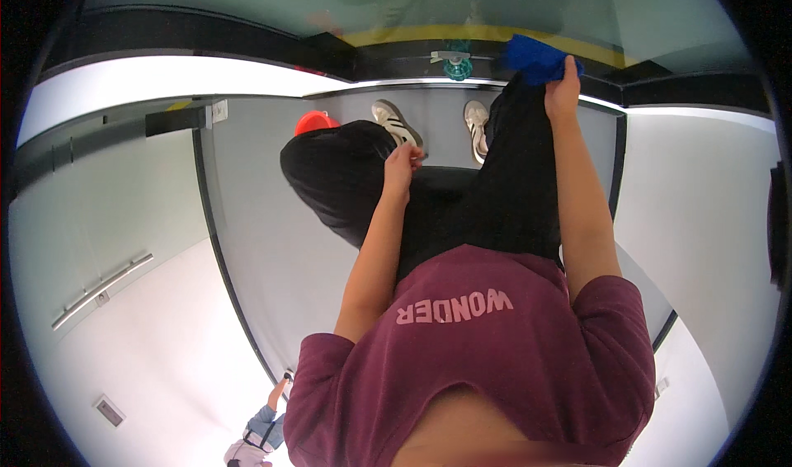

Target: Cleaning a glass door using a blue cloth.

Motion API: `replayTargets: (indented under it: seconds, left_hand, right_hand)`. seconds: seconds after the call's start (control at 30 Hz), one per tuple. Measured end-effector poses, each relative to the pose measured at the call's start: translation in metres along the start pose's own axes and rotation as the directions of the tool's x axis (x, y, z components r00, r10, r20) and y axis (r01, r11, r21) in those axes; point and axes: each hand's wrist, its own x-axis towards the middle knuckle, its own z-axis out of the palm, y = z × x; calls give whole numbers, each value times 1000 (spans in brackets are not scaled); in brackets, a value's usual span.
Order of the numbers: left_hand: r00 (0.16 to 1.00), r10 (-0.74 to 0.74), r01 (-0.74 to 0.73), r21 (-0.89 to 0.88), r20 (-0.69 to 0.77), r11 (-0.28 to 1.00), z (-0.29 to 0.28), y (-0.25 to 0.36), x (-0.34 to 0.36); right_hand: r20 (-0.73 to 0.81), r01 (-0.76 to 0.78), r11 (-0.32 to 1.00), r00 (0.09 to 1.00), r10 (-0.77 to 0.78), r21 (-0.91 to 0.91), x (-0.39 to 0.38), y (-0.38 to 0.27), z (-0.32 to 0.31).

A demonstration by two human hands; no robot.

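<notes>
My right hand [563,94] grips a blue cloth [535,58] and presses it at the dark lower frame [379,58] of a glass panel, at the far right of my knees. Part of the cloth is bunched under my fingers. My left hand [402,172] rests by my left knee, fingers loosely curled and a little apart, with nothing visible in it. Left of the cloth, close to the frame, is a translucent teal spray bottle [457,68] with a pale nozzle, seen from above.
A red bucket [314,123], partly hidden by my left knee, is on the grey floor [256,170]. My shoes [476,126] point toward the glass [412,5]. A glass door with a long handle [103,291] is at the left. Another person [256,434] is behind me.
</notes>
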Motion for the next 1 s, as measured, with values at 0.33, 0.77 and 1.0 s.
replayTargets:
  seconds: [0.33, 0.77, 1.0]
  left_hand:
    - [988, 41, -52, 65, 150, 997, 24, -6, 42]
    - [977, -58, 72, -61, 207, 996, 30, 10, 41]
    - [997, -76, 78, -66, 33, 995, 25, 3, 45]
  right_hand:
    - [-123, 131, 988, 982, -141, -86, 9, -33, -33]
    - [252, 465, 384, 835, -488, -798, 14, -53, -58]
    - [364, 395, 24, 819, 444, -918, -124, 79, 28]
